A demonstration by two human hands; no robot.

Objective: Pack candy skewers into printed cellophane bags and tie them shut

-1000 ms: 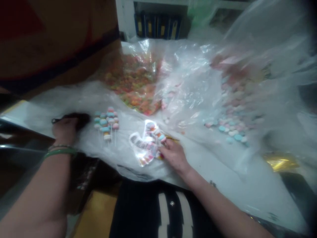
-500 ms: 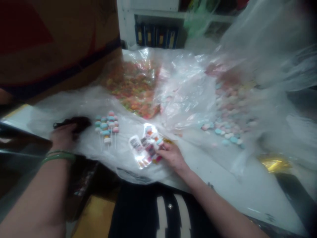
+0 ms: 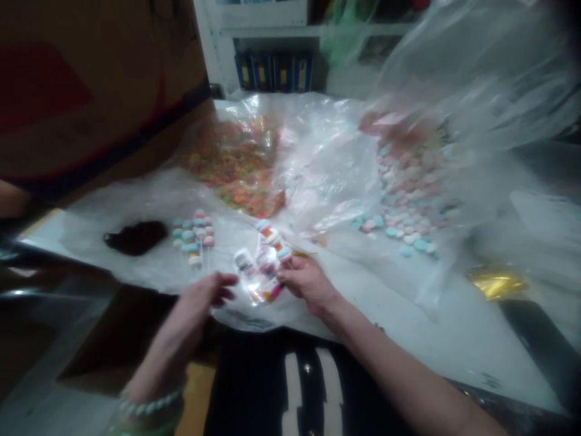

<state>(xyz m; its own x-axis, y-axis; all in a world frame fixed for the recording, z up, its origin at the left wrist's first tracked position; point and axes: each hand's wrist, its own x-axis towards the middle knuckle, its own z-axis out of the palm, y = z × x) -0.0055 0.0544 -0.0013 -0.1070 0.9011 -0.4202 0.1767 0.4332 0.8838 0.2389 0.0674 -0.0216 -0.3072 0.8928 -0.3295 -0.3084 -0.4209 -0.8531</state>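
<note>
Clear plastic sheeting (image 3: pixel 327 163) looks glossy, the pastel sweets (image 3: pixel 408 239) smooth and matt.

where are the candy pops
In the head view, the candy pops lie on plastic sheeting, just beyond the left hand, right of a dark clump.

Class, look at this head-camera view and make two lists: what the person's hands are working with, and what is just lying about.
Things: right hand pinching a wrapped marshmallow pop; left hand, open beside it; marshmallow pops on sticks.
Rest: orange candy pile; pastel candies; dark fuzzy clump; gold foil; cardboard box.
</note>
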